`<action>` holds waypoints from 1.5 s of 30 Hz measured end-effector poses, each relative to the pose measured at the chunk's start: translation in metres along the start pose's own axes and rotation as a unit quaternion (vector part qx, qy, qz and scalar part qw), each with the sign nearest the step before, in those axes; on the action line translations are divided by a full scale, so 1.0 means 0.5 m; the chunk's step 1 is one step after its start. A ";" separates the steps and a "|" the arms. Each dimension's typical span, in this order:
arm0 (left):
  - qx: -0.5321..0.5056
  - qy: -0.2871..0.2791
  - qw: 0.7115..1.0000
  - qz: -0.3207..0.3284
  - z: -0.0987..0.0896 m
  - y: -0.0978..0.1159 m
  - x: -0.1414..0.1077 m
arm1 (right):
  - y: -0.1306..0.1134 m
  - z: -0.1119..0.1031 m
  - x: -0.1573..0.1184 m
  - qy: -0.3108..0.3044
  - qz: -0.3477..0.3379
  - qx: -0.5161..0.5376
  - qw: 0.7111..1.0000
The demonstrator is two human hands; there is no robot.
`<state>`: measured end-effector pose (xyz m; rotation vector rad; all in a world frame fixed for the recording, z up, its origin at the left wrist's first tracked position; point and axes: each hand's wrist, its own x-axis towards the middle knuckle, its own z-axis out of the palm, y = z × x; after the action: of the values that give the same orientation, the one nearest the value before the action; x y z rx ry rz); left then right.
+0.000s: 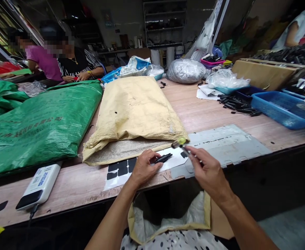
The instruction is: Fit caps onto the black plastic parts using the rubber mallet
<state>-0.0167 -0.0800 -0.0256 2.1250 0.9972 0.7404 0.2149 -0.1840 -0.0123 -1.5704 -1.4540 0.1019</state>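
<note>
My left hand [146, 168] is closed on several slim black plastic pieces [163, 158] at the table's front edge. Beneath them lies a white sheet [168, 163] with black stickers [122, 167] on its left part. My right hand [207, 168] grips the thin handle of a small hammer [178, 142], its head metal with a yellow-green face. The hammer head is raised just right of the black pieces and apart from them. Under my right hand is a grey plate [225, 144] lying flat on the table. An open yellow sack [168, 225] sits at my lap.
A full yellow sack [139, 104] lies ahead, with a green sack [42, 125] to its left. A white power bank [40, 185] with a cable is near the front edge. Blue trays [285, 109] and piled black parts [239, 105] occupy the right. Co-workers [76, 66] sit across.
</note>
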 end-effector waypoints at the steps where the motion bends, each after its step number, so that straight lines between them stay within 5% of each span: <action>1: -0.002 0.003 1.000 0.001 0.001 0.000 0.000 | -0.020 0.008 -0.009 -0.025 -0.011 0.024 0.999; 7: -0.003 0.014 1.000 0.003 0.004 -0.005 0.000 | -0.078 0.051 -0.048 -0.112 -0.088 -0.016 0.990; 13: -0.026 0.008 1.000 0.001 0.001 -0.006 0.002 | -0.074 0.060 -0.057 -0.035 -0.130 -0.047 0.990; 18: -0.028 0.012 0.999 -0.009 0.002 -0.002 0.003 | -0.067 0.064 -0.058 -0.089 -0.103 -0.085 0.987; 24: -0.014 0.016 1.000 -0.008 0.005 -0.004 0.001 | -0.062 0.054 -0.052 -0.013 -0.100 -0.063 0.993; 29: 0.001 0.024 1.000 0.002 0.005 -0.003 0.000 | -0.052 0.060 -0.060 -0.051 -0.085 -0.098 0.990; 32: 0.008 0.023 1.000 0.003 0.005 -0.001 -0.001 | -0.046 0.049 -0.049 -0.021 -0.074 -0.100 0.992; 39: 0.015 0.033 0.999 -0.006 0.007 -0.007 -0.002 | 0.017 0.004 0.006 0.050 -0.015 -0.248 0.967; 45: 0.019 0.041 0.999 0.013 0.006 -0.006 -0.004 | 0.090 0.017 0.013 0.053 0.026 -0.325 0.944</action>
<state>-0.0168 -0.0810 -0.0302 2.1599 1.0359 0.8337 0.2441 -0.1663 -0.0435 -2.1000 -1.4374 -0.4733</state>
